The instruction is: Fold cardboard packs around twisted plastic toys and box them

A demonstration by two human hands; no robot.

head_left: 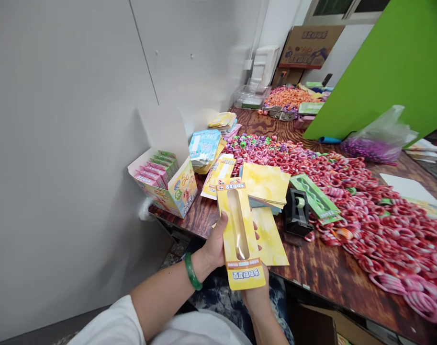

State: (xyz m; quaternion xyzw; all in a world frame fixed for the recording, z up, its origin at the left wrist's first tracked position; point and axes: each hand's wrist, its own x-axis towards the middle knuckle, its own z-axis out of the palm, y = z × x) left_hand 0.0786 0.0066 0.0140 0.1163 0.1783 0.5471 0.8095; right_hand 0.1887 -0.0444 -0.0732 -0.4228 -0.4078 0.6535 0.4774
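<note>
Head view, single camera. The left hand [214, 245] has a firm hold on a yellow window box [229, 239], with the thumb lying along the box's left edge and the palm behind it. A green bangle [193, 272] sits on that wrist. Fingertips show past the right edge of the box; to which hand they belong cannot be stated with certainty. The right hand [257, 293] is at the lower right of the box, largely hidden behind it — how tightly it closes cannot be told. The box is held tilted, its long window facing the camera, at the near edge of the wooden table [329, 275].

Just beyond the box lie a stack of yellow cards [264, 182] and, nearer, a single yellow sheet [272, 237]. To their right stands a black tape dispenser [295, 218], with a green package [317, 199] just beside it. A large heap of red and pink rings [376, 225] covers much of the surface on the right. On the left, at the table's edge, an open display carton [185, 191] contains pink packs [151, 175] and green packs [168, 160] — stood in rows. Blue cards [205, 145] are stacked near the carton.
</note>
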